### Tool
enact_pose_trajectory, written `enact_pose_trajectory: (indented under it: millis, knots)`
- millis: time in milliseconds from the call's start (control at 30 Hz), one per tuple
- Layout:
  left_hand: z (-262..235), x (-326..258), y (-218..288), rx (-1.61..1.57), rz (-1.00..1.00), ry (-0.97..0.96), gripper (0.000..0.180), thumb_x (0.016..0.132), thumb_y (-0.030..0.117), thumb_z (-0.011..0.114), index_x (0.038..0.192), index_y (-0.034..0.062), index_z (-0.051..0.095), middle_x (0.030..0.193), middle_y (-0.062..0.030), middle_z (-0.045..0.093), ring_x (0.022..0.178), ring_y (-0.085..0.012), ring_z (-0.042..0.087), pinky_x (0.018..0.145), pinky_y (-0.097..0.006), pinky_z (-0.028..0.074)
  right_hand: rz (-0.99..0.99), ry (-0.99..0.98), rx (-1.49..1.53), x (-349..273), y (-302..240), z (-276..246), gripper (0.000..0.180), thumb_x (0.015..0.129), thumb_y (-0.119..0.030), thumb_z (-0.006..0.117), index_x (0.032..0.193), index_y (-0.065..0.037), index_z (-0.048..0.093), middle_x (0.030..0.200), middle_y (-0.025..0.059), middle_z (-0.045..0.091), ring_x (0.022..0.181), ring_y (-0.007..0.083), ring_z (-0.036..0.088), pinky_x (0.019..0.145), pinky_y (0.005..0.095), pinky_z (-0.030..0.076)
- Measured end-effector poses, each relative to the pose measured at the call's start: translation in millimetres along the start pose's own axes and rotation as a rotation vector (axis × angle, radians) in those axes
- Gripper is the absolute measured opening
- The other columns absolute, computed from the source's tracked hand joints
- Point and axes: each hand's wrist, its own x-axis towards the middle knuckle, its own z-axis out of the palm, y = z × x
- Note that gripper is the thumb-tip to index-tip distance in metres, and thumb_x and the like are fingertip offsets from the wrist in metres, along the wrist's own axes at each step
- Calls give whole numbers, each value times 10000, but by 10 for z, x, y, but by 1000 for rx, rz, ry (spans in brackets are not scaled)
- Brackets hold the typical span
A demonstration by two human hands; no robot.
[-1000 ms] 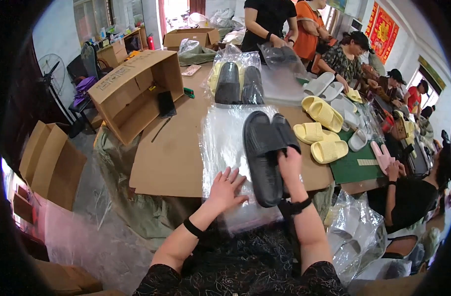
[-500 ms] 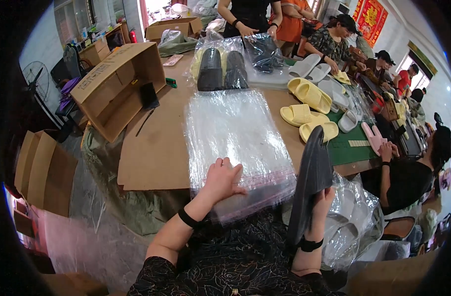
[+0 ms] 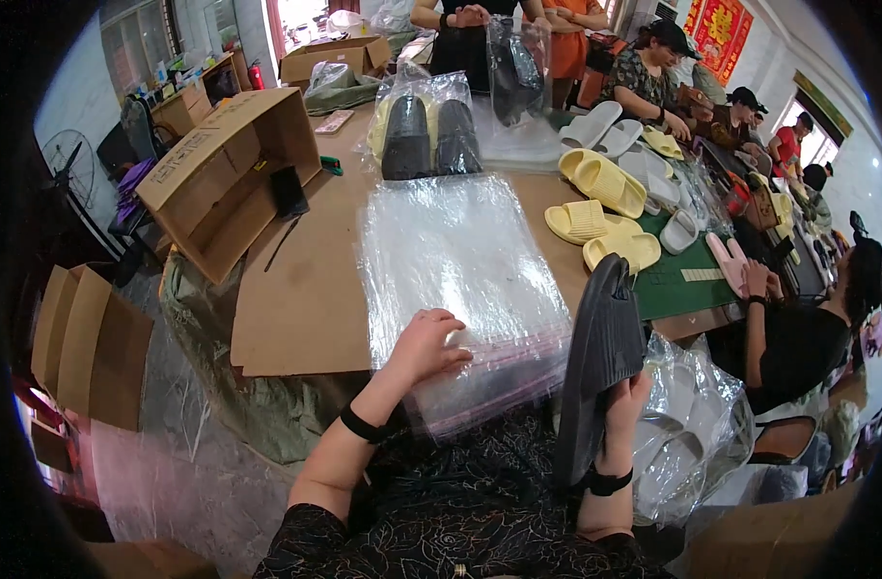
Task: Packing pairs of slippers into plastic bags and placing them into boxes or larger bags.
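Compared with the frame one second earlier, we note that the dark slippers (image 3: 603, 362) have left the stack of clear plastic bags (image 3: 460, 280) and now stand off its right edge, near the bench (image 3: 306, 309) corner. Half a second ago they were already there; the pose has changed little since.

The slippers are matte dark grey, moulded, with ribbed soles and rounded toes. We see them held upright as a pair, toes up, soles facing left. The right hand (image 3: 622, 410) is closed around their lower end, fingers wrapped behind them.

The bags are thin, glossy and crinkled, with a pinkish strip along the near edge. They lie flat on brown cardboard sheeting that covers the bench. The left hand (image 3: 427, 343) rests on the near-left part of the stack, fingers spread and slightly curled, pressing the top bag; it grips nothing that we can make out.

The slippers stand just beside the stack, to the right of the left hand and apart from it.

Farther back lie a bagged dark pair (image 3: 429, 135), yellow slippers (image 3: 600, 207) and an open cardboard box (image 3: 224, 174).
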Motion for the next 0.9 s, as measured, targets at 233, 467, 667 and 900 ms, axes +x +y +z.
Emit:
enact_pose_trajectory:
  millis: [233, 467, 667, 900]
  knots:
    - [43, -97, 54, 42, -59, -10, 167, 739, 254, 768, 823, 112, 741, 907, -78, 646, 881, -262, 620, 762, -361, 510, 34, -1, -10, 1, -31, -15, 337, 948, -198, 604, 1161, 62, 579, 1090, 67, 635, 991, 153, 575, 894, 280, 420]
    - [8, -21, -26, -324, -430, 36, 202, 840, 205, 693, 930, 27, 731, 783, -102, 700, 710, -169, 646, 653, -290, 496, -33, -22, -80, -6, -83, 35, 384, 921, -282, 639, 1084, 64, 603, 1028, 59, 646, 947, 148, 573, 858, 290, 433]
    - [7, 14, -24, -311, -338, 122, 221, 860, 238, 625, 938, 60, 729, 768, -126, 686, 719, -252, 658, 679, -348, 504, -342, -173, -631, 19, -312, 237, 264, 827, -139, 628, 1016, 45, 614, 995, 208, 640, 931, 359, 618, 819, 345, 467]
    - [10, 81, 124, -455, -338, 126, 223, 884, 174, 586, 1092, 98, 557, 799, -125, 664, 726, -282, 651, 688, -362, 494, -407, -412, -575, -131, -277, 592, 179, 654, -56, 653, 800, 0, 566, 804, 190, 563, 723, 425, 565, 626, 439, 474]
